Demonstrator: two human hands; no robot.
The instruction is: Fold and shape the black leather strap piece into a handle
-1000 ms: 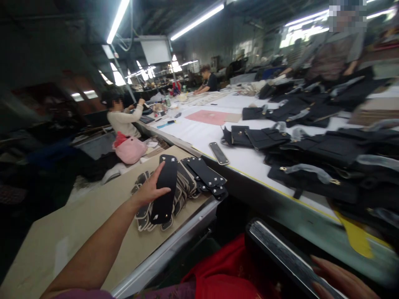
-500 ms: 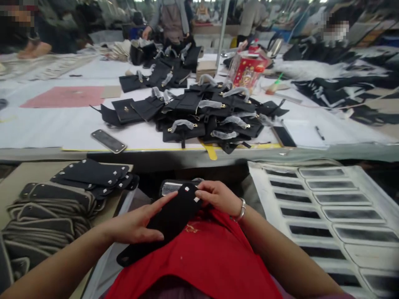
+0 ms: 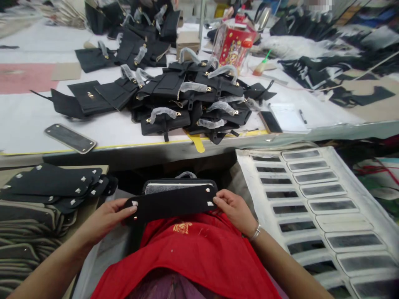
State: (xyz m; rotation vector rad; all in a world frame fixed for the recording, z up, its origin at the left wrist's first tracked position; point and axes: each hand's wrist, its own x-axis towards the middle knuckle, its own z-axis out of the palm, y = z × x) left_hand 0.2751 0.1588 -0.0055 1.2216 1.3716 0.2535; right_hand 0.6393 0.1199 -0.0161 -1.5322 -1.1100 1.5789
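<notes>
By the red apron [image 3: 183, 253], left hand [image 3: 109, 216] and right hand [image 3: 237, 212] pinch one black panel [image 3: 171, 203], seemingly unfinished. Piled panels [image 3: 51, 182] (done? unclear) lie left of the apron.

The left fingers [image 3: 127, 212] partly cover one end of a black panel [image 3: 171, 203], which hides the lower part of a case [image 3: 199, 181] behind it. Below the near edge of the counter [image 3: 25, 120], a pile of strips [image 3: 21, 232] runs off the view's left side, and a slotted sheet [image 3: 344, 223] off the bottom right. A pink sheet [image 3: 25, 79] is cut off at left. Toward the counter's far edge, print on a red box [image 3: 232, 50] is blurred.
</notes>
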